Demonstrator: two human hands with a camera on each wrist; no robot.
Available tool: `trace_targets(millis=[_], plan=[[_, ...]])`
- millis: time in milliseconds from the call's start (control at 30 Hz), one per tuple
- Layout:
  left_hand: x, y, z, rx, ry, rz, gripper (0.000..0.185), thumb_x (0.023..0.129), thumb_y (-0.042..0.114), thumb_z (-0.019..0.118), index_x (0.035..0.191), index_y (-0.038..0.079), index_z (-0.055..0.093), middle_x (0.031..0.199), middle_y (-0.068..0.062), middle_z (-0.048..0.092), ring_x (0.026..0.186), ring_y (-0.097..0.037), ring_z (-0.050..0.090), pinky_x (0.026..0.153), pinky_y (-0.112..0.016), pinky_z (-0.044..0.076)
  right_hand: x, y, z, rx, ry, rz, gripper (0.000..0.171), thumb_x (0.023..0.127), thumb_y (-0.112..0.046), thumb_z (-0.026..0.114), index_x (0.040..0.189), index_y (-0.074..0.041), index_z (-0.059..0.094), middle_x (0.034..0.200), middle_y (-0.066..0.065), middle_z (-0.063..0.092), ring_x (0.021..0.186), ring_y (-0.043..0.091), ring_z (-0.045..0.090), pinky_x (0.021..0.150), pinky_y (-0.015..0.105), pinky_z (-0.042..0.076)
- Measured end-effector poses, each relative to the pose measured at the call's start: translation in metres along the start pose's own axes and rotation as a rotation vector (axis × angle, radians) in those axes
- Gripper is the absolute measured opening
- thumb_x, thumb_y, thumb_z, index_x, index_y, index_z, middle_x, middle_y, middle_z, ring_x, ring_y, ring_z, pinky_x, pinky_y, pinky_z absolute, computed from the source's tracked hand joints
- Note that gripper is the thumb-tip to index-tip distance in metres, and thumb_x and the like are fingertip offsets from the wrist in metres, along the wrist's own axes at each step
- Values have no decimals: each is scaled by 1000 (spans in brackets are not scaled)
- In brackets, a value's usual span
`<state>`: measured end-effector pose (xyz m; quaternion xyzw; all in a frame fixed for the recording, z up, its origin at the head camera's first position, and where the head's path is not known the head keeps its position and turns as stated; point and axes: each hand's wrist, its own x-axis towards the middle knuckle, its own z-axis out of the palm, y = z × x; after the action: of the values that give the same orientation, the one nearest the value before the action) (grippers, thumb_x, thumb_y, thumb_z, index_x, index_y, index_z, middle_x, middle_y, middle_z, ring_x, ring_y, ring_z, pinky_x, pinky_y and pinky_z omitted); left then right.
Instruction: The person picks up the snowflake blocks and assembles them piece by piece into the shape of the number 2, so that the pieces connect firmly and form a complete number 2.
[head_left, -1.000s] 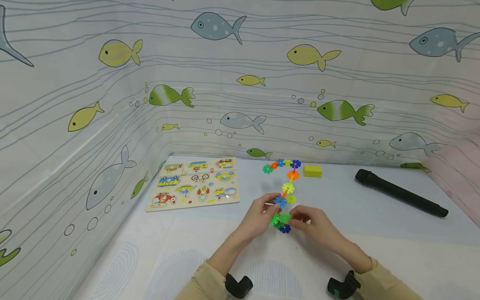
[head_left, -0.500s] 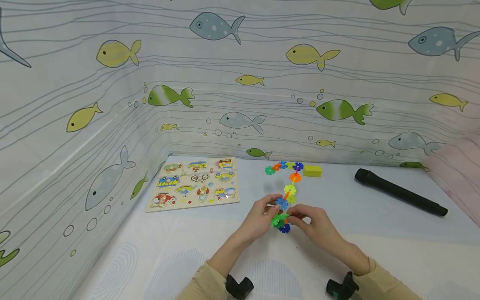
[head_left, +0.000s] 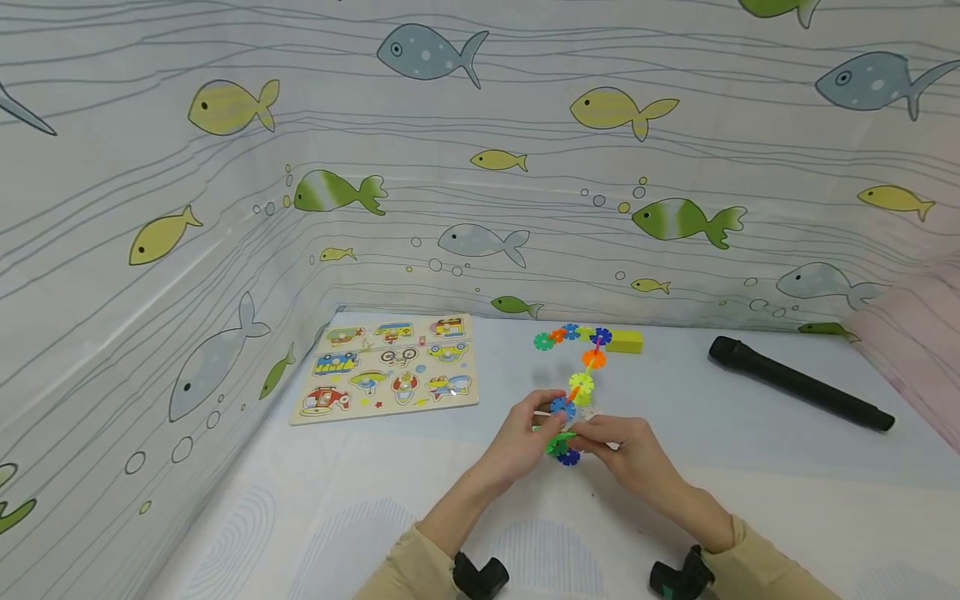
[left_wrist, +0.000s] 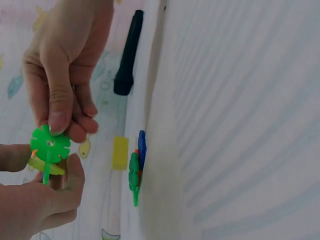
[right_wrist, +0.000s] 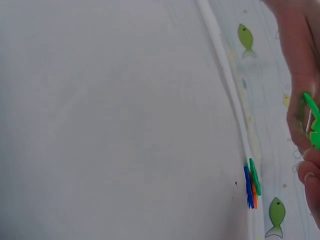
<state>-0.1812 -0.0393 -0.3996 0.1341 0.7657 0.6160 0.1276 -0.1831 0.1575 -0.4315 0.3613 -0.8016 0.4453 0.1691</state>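
Observation:
A chain of colourful notched plastic discs (head_left: 594,358) stretches away from my left hand (head_left: 521,437), whose thumb and fingers grip its near end by a blue disc (head_left: 562,407). Close beside it, my right hand (head_left: 637,450) pinches the edge of a green disc (left_wrist: 50,145). In the left wrist view this green disc meets a yellow-green disc (left_wrist: 52,169) at the left fingers; whether their slots are fully joined I cannot tell. Beneath the hands, a small cluster with a dark blue disc (head_left: 568,457) and a green disc (left_wrist: 133,172) lies on the table.
A wooden picture puzzle board (head_left: 386,367) lies at the left. Behind the chain's far end sits a yellow block (head_left: 626,342), partly covered by it in the head view. To the right lies a black microphone (head_left: 798,383). Fish-patterned sheeting (head_left: 480,275) rises behind the table.
The chain's far end has shifted slightly right, overlapping the yellow block in view. My right hand has moved a little left with the green disc, closer to my left hand.

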Motion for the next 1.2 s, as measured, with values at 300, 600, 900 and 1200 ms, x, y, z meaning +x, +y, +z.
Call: trace_targets(millis=[300,600,900,1200], plan=[[-1,1,2,3,6,24,37,106,18,50,140,6,50,126,-11,56,112,-23,58,88,-34,55,0,-2,4,-71,-5,-88,31,72,20,75,101,10,75,90,10,77,79,19,74,75,12,55],[-1,1,3,-21,17,47,35,104,14,53,137,5,54,125,-11,58,111,-24,57,88,-40,55,-1,0,7,-172,51,-255,39,62,26,76,98,11,75,86,11,75,74,22,73,74,12,55],[0,-2,5,-34,14,51,33,104,13,52,135,3,55,122,-13,59,108,-20,58,84,-32,56,-2,0,11,-217,77,-277,40,60,27,77,96,10,76,85,11,75,72,20,73,70,15,57],[1,-6,6,-51,62,25,33,103,10,54,135,3,56,122,-12,59,109,-22,58,87,-36,56,-3,-2,13,-133,27,-46,31,74,11,78,102,-2,78,90,3,77,80,15,73,73,14,55]])
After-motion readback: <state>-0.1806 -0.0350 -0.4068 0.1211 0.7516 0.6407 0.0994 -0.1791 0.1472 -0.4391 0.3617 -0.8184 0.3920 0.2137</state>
